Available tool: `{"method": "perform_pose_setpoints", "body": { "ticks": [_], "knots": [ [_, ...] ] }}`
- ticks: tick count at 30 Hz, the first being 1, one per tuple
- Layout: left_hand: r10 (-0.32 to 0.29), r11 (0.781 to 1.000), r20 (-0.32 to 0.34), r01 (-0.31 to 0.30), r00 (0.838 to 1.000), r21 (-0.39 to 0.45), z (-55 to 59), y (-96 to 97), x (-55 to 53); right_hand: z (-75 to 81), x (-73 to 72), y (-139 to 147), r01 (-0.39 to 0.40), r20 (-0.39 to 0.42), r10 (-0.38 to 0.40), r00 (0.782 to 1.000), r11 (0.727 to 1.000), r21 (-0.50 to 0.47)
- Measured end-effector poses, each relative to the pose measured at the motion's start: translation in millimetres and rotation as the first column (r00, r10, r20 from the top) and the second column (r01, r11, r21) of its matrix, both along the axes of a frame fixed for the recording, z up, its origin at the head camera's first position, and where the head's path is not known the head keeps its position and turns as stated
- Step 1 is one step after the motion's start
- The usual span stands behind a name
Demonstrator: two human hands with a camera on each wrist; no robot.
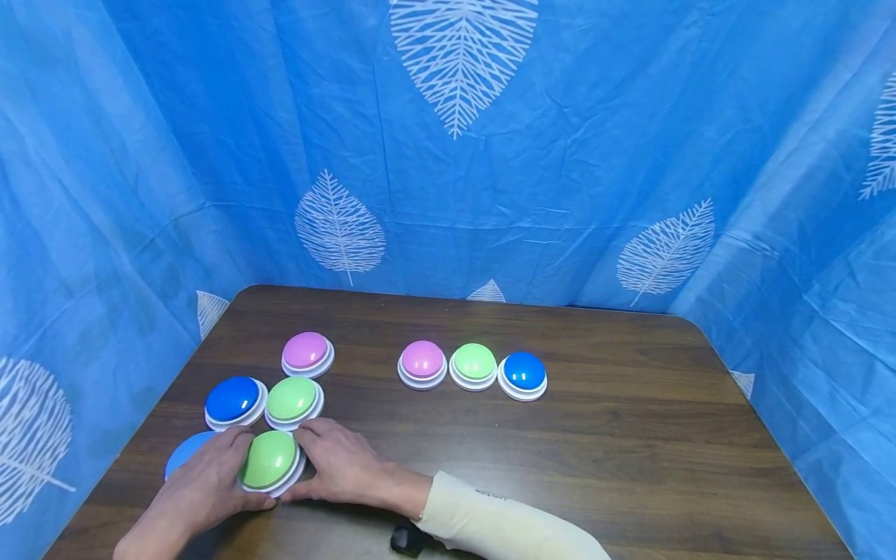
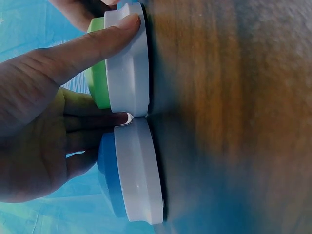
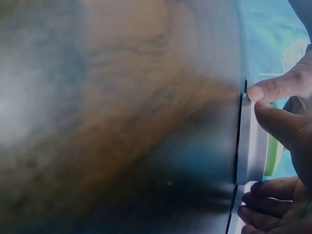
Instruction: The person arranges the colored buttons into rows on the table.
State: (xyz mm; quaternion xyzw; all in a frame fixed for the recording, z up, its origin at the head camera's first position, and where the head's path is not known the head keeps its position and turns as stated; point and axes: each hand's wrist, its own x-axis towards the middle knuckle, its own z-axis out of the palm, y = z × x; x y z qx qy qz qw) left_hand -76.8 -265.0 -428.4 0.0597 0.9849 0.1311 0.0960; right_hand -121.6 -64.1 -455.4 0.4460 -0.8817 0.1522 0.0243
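Both hands are on one green dome push button (image 1: 269,459) with a white base, low on the left of the table. My left hand (image 1: 206,478) grips it from the left; in the left wrist view the thumb lies along the white base (image 2: 127,73) and the fingers reach between it and a neighbouring blue button (image 2: 139,170). From the right, my right hand (image 1: 343,463) holds the same base, thumb at the near side and fingers at the far side. The left hand partly hides the blue button. Another green button (image 1: 291,398) sits just behind, beside a second blue one (image 1: 232,399).
A pink button (image 1: 306,350) lies at the back of the left group. Farther right, a row holds a pink button (image 1: 422,359), a green button (image 1: 474,362) and a blue button (image 1: 525,372). Blue leaf-print curtains (image 1: 504,194) surround the wooden table (image 1: 616,435).
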Motion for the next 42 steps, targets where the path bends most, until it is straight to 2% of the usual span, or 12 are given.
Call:
{"method": "perform_pose_setpoints", "body": {
  "ticks": [11,18,23,28,34,36,42],
  "knots": [
    [0.006,1.0,-0.012,-0.007,1.0,-0.012,3.1,6.4,1.6,1.8,1.5,-1.1,0.031,-0.034,-0.032,0.999,0.999,-0.004],
    [0.015,1.0,-0.026,-0.015,1.0,-0.001,5.4,11.1,2.3,1.6,0.4,0.6,0.023,-0.008,-0.023,1.0,0.999,-0.039],
    [-0.006,0.999,-0.091,0.009,0.996,0.032,7.0,12.2,5.4,3.4,-1.9,3.7,0.021,0.028,-0.019,0.999,0.998,-0.06],
    [-0.007,0.998,-0.114,0.014,0.993,0.061,10.4,13.7,6.4,6.5,-5.7,7.9,0.008,0.07,-0.003,0.998,0.997,-0.076],
    [-0.004,0.995,-0.175,0.022,0.985,0.101,15.0,16.9,5.9,9.6,-14.8,14.3,-0.02,0.132,0.039,0.991,0.989,-0.146],
    [0.004,0.994,-0.184,0.017,0.983,0.11,17.1,18.2,5.4,10.2,-18.2,17.1,-0.026,0.155,0.054,0.986,0.984,-0.175],
    [0.023,0.991,-0.154,-0.003,0.988,0.131,23.6,23.2,2.3,10.1,-27.5,26.6,-0.056,0.219,0.115,0.969,0.964,-0.259]
  ]
}}
